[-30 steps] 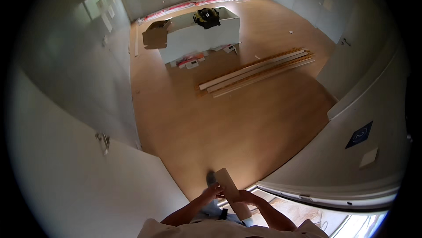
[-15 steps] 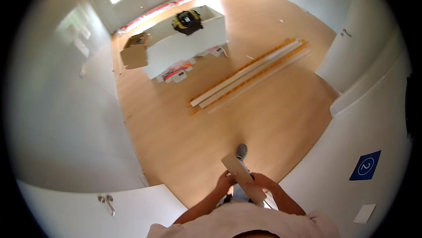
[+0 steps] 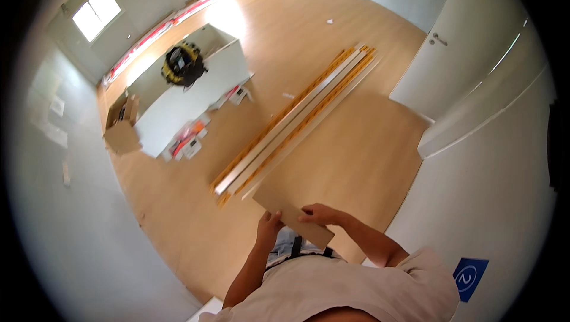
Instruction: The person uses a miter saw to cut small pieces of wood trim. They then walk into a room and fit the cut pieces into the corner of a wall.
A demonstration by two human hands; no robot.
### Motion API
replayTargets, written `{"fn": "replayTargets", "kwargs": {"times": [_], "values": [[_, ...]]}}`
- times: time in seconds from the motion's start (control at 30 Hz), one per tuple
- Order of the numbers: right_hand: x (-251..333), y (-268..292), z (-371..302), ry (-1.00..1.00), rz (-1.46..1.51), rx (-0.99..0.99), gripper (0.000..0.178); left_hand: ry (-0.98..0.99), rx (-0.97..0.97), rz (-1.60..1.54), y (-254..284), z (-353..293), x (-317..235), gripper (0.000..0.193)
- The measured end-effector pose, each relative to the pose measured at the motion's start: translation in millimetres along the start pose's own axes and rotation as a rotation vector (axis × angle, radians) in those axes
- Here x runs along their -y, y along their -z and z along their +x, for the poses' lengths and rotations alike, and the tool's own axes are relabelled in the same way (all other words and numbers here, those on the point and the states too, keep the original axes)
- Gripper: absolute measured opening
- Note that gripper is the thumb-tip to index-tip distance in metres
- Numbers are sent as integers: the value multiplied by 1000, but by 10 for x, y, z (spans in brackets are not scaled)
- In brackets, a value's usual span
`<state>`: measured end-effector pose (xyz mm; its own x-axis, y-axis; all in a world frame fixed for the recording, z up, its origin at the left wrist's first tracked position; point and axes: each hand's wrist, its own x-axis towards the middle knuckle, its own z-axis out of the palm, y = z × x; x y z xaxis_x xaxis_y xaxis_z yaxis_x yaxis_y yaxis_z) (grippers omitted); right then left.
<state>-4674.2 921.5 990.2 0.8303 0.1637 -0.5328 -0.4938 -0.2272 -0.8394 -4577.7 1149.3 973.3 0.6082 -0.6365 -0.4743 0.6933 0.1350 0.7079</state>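
Wooden floor plank [image 3: 291,212] sits flat between both hands, each grip grasping it: left hand [image 3: 270,226] at its near edge, right hand [image 3: 317,215] on top. Best kept level.

The view now swings right, bringing the long planks [image 3: 297,126] close. The held board [image 3: 291,212] now lies flatter, crosswise between both hands.

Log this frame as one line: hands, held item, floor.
left hand: grips board near edge | right hand: on board top | floor: long planks stacked ahead | white table far left
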Motion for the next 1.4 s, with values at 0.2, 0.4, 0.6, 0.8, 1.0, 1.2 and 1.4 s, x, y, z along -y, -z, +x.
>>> {"fn": "replayTargets", "kwargs": {"times": [0.2, 0.4, 0.6, 0.8, 1.0, 1.2, 1.4], "values": [[-182, 1346, 915, -79, 99, -187, 69, 133, 152, 222, -155, 2136, -311, 32], [330, 3093, 799, -26, 400, -425, 68, 280, 548, 187, -1478, 3876, -1401, 28], [309, 4508, 1047, -147, 646, -533, 67, 378, 791, 510, -2210, 5700, -1798, 34], [230, 6259, 1814, -168, 498, -344, 75, 596, 646, 207, -2970, 7124, -2120, 28], [984, 8098, 2633, -158, 501, -152, 74, 505, 473, -151, -3347, 8235, -2913, 27], [1468, 9626, 3790, -127, 315, -132, 71, 342, 232, -296, -3638, 9595, -3473, 19], [1080, 10688, 5085, -245, 331, -449, 58, 140, 343, -61, -3331, 11745, -4127, 21]]}}
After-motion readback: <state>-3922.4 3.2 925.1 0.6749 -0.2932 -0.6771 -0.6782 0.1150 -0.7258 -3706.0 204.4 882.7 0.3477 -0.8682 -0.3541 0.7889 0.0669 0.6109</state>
